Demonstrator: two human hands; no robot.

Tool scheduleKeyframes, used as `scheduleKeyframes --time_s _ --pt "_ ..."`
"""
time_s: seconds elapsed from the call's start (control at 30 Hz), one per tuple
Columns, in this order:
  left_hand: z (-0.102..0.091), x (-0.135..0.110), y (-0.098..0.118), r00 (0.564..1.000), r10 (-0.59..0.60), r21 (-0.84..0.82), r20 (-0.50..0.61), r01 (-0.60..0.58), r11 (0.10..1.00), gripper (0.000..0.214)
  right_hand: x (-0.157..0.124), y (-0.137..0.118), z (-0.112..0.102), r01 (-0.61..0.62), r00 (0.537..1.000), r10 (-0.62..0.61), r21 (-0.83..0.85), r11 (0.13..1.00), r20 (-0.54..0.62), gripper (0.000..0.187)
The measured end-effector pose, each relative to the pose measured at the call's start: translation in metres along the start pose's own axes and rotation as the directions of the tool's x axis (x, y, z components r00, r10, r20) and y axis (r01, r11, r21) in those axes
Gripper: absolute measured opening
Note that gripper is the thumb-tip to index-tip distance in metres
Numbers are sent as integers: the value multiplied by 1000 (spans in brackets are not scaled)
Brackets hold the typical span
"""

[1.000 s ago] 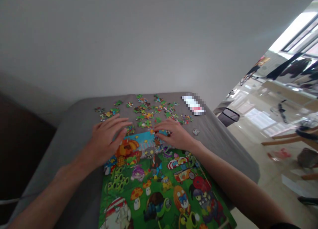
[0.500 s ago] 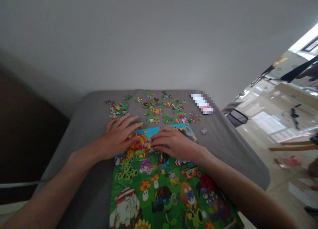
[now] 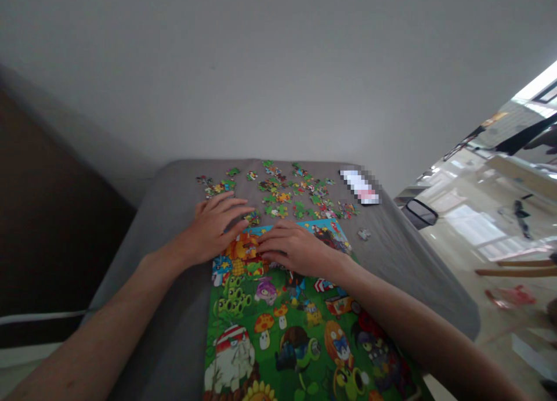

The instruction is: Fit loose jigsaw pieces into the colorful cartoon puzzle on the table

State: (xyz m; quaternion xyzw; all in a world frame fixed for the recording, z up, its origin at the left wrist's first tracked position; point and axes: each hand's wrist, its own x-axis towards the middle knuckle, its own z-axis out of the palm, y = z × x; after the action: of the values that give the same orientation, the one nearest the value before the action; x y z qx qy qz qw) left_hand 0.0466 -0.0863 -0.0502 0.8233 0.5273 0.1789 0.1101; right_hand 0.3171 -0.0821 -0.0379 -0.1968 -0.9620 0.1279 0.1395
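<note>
Across the lower middle, the left hand (image 3: 213, 230) and right hand (image 3: 296, 251) rest open on the far edge of a jigsaw puzzle (image 3: 278, 337).
The puzzle's long axis runs up the frame along a grey padded top (image 3: 185, 325). Neither hand visibly grasps anything, though whatever lies beneath the fingers is hidden. Loose pieces (image 3: 287, 197) lie scattered beyond the puzzle at upper middle. The left hand is nearer them, its fingertips just beside a small cluster (image 3: 253, 218). A blurred white object (image 3: 361, 186) lies to the right.
</note>
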Motion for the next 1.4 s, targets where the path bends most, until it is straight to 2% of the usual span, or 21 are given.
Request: scheduleKeyframes --time_s 0.3,0.47,0.6,0.8,1.13,1.4 --pt "7 -3 2 995 75 1 69 -76 997 77 -3 -1 9 11 999 -10 7 1000 -36 19" --pt "9 -2 4 991 100 10 89 -101 995 73 -6 -3 9 -11 1000 12 18 1000 -26 20" --pt "10 -3 2 988 115 11 99 -117 993 67 -7 -4 10 -74 997 76 69 995 -31 21" --pt "9 -2 2 993 66 15 97 -68 998 66 -6 -6 12 -162 984 172 149 975 -54 39" --pt "9 -2 3 997 65 1 32 -65 998 71 -6 -8 11 -185 978 198 180 966 -62 39" --pt "3 -2 8 998 52 -9 44 -51 999 71 -8 -7 12 -184 971 207 180 966 -118 41"
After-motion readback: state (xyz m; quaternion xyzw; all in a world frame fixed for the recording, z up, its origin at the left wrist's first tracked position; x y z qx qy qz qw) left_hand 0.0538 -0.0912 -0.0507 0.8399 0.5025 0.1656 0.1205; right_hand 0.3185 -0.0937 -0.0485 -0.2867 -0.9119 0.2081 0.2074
